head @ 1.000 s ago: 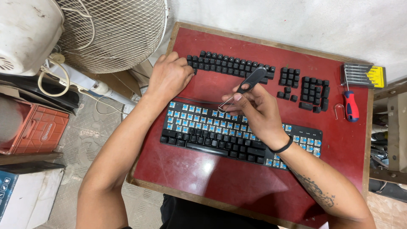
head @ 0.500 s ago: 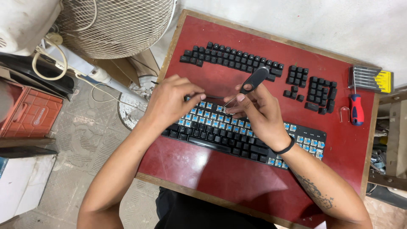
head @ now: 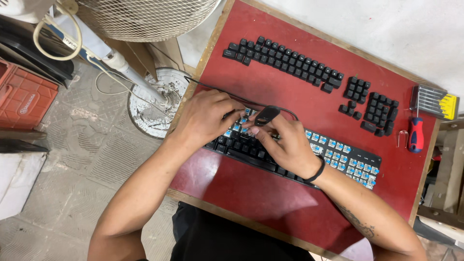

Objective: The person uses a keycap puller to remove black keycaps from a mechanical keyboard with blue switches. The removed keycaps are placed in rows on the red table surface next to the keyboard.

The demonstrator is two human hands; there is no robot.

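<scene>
Keyboard [head: 338, 157]: lying across the red table [head: 270, 203], many blue switches showing bare.
Left hand [head: 203, 118]: resting curled on the keyboard's left end.
Right hand [head: 285, 140]: pinching the black keycap puller [head: 267, 115] over the switches.
Loose keycaps [head: 285, 60]: sitting in rows beyond the keyboard.

The keyboard [head: 309, 157] and keycap puller [head: 267, 115] look matt black plastic; the surface [head: 290, 96] is smooth red with a worn wooden edge.

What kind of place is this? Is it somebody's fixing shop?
Probably a small repair workshop: a half-stripped keyboard lies on a red worktable, with rows of pulled keycaps and a red screwdriver.
</scene>
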